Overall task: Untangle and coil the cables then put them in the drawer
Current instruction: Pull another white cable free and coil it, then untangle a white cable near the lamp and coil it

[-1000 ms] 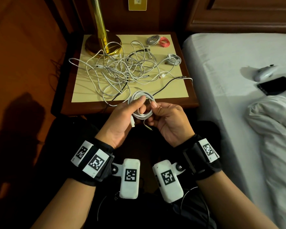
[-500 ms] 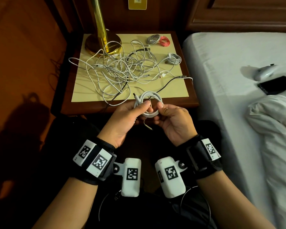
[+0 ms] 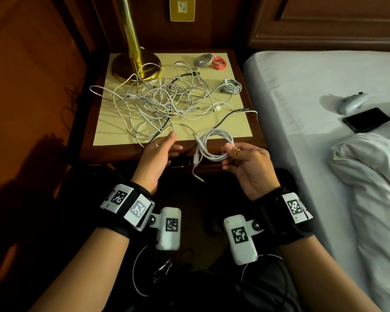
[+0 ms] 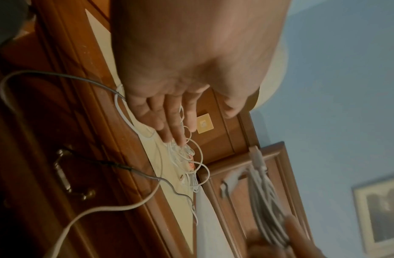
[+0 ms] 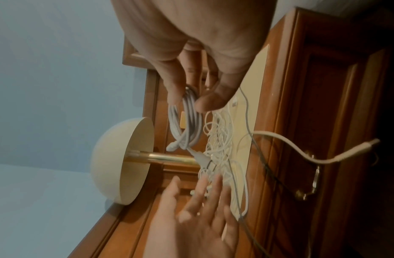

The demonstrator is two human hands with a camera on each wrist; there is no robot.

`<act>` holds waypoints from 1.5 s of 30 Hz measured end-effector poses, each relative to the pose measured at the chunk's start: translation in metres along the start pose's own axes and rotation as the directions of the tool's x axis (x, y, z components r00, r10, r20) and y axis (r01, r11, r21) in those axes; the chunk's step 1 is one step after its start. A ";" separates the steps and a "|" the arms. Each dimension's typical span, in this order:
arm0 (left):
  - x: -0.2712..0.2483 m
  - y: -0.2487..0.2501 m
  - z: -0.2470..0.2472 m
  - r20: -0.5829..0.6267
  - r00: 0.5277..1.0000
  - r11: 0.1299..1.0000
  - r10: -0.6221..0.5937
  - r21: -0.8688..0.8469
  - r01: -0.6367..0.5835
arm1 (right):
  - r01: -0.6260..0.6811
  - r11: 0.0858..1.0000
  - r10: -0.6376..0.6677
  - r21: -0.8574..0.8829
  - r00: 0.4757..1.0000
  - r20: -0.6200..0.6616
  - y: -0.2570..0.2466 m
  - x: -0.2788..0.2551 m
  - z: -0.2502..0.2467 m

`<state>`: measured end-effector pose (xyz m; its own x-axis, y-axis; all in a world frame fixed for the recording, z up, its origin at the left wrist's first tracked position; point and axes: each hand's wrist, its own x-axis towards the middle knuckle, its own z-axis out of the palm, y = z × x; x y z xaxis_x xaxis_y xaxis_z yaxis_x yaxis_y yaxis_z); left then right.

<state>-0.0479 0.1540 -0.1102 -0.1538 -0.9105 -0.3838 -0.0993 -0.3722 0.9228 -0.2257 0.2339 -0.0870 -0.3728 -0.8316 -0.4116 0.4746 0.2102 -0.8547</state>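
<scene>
My right hand (image 3: 231,152) pinches a coiled white cable (image 3: 214,144) between thumb and fingers, just in front of the nightstand's front edge; the right wrist view shows the coiled cable (image 5: 188,118) hanging from that pinch. Its two plug ends dangle below. My left hand (image 3: 164,145) is open, fingers straight, over the front edge near the tangled pile of white and black cables (image 3: 164,102). In the left wrist view its fingers (image 4: 171,120) point at the tangle (image 4: 185,157). The drawer front with its brass handle (image 4: 67,176) is closed.
Coiled grey and red cables (image 3: 209,61) and another grey coil (image 3: 232,86) lie at the nightstand's back right. A brass lamp (image 3: 135,61) stands at the back left. The bed (image 3: 313,91) on the right holds a phone (image 3: 367,120) and a white controller (image 3: 354,102).
My left hand has let go of the coil and moved left toward the tangle, opening. My right hand now holds the coil alone and has shifted right.
</scene>
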 end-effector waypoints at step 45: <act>0.167 0.025 0.059 0.583 0.786 0.038 0.204 0.798 -0.601 | -0.131 0.846 0.041 -0.517 0.982 -0.182 -0.061 0.267 -0.040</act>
<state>-0.1337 0.0031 -0.1534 -0.7144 -0.6870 -0.1330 -0.6958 0.6772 0.2392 -0.3860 0.0194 -0.1573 -0.4918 -0.7150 -0.4969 0.0377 0.5526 -0.8326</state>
